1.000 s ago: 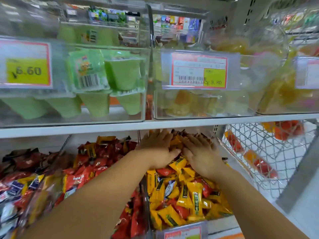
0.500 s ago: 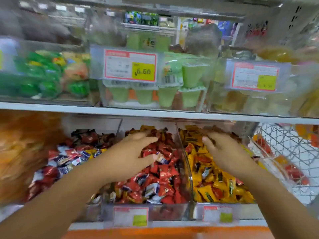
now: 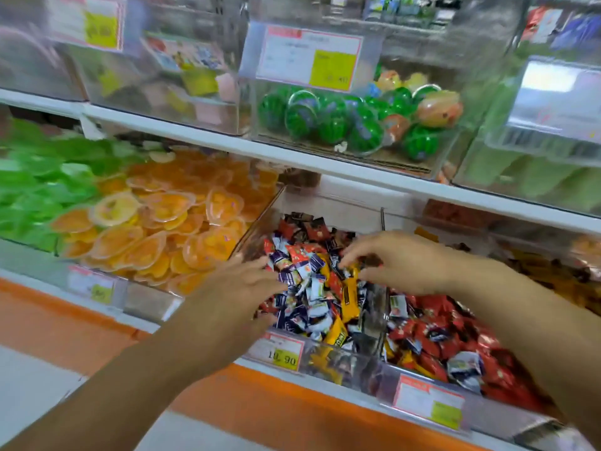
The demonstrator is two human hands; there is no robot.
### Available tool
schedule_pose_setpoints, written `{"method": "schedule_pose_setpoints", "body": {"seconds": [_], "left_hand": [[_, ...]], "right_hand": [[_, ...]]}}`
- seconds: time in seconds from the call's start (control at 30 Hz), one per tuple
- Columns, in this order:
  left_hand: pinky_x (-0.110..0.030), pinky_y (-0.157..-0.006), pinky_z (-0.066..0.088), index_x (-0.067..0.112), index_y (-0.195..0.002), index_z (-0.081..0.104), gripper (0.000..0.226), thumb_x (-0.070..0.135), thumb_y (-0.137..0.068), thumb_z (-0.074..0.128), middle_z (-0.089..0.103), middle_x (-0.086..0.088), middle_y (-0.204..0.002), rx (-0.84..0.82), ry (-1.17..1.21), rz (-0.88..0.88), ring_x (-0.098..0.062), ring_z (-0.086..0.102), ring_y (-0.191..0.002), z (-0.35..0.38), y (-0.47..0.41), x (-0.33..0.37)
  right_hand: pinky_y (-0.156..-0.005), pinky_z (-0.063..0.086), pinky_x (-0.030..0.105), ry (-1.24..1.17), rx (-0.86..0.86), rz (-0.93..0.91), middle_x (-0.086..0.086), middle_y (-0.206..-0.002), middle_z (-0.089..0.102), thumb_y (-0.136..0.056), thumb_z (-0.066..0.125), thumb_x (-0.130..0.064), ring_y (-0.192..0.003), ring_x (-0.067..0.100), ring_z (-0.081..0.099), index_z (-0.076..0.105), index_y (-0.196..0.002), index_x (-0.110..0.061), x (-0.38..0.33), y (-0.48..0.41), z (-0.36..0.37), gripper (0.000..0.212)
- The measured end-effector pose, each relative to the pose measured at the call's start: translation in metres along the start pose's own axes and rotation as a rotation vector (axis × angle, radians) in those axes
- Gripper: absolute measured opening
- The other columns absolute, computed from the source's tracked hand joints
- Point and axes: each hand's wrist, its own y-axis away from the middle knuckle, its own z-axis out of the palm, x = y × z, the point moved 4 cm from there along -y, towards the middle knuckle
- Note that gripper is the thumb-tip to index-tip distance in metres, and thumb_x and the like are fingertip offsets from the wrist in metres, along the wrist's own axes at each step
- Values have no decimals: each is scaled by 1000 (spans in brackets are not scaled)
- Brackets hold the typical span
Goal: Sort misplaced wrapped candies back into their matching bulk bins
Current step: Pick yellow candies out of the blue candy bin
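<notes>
A clear bulk bin (image 3: 260, 222) on the lower shelf holds purple-and-white wrapped candies (image 3: 309, 294), with a few yellow wrapped candies (image 3: 338, 335) mixed in. My left hand (image 3: 234, 288) reaches into the bin's left side, its spread, straight fingers touching the wrappers and holding nothing. My right hand (image 3: 400, 262) hovers over the bin's right side with bent fingers. Its fingertips and thumb pinch the top end of a long yellow candy (image 3: 349, 291). The neighbouring bin to the right holds red wrapped candies (image 3: 439, 336) with a few purple-and-white ones among them.
Left of the bin lie orange jelly cups (image 3: 182, 229) and green jelly cups (image 3: 39, 190). The upper shelf (image 3: 292, 161) carries clear boxes, one with watermelon-patterned balls (image 3: 341, 122). Price tags (image 3: 279, 351) hang on the bin fronts above an orange base strip (image 3: 260, 405).
The view and both hands have shifted left, from the yellow and red candy bins to the purple-and-white bin. My right hand's fingers have curled onto a yellow candy.
</notes>
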Motion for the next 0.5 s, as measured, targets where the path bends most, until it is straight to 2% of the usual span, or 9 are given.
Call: {"method": "schedule_pose_setpoints", "body": {"seconds": [0.1,0.13,0.2,0.3,0.37,0.43,0.5], "left_hand": [[-34,-112,20,29,-114,69,44,40,-72,77,68,9,-118,3,-42,21,-13,60,-118,6,-3,-6],[-32,-115,17,30,-117,67,47,41,-72,79,67,10,-121,-14,-42,23,-11,57,-121,6,-6,-6],[-26,-118,3,35,-130,56,51,44,-82,70,55,14,-136,-44,8,10,-6,41,-134,4,-10,-7],[-22,-113,-14,40,-142,40,52,47,-93,54,36,19,-150,-19,68,-5,-1,19,-144,5,-17,-7],[-22,-111,-18,41,-143,37,52,49,-93,51,35,21,-150,-17,67,-12,0,18,-144,4,-22,-5],[-23,-113,-18,42,-144,35,53,52,-93,48,34,21,-150,-18,36,-12,1,19,-143,5,-25,-4],[-24,-114,-18,42,-146,30,56,56,-93,45,33,21,-151,-32,-10,-12,1,20,-142,5,-28,-2]], "right_hand": [[-77,47,24,227,-309,53,-15,-114,57,-83,69,-13,-92,4,55,67,-111,-33,1,-36,14,34],[-72,46,24,310,-411,58,-12,-114,55,-80,71,-13,-88,7,54,66,-113,-33,-1,-43,22,39],[-70,44,28,454,-500,32,-4,-115,50,-78,74,-17,-94,16,54,65,-116,-33,0,-56,36,43],[-66,48,29,443,-463,20,-5,-105,54,-80,74,-19,-93,19,58,67,-108,-31,3,-64,44,32],[-75,51,31,345,-418,25,-8,-102,57,-81,74,-21,-94,16,58,67,-106,-30,4,-63,37,28],[-85,44,26,231,-350,47,-9,-113,59,-83,74,-25,-100,9,53,65,-115,-27,-2,-57,25,34],[-84,37,22,117,-276,46,-10,-117,59,-84,73,-28,-101,5,49,62,-120,-24,-8,-52,14,38]]}}
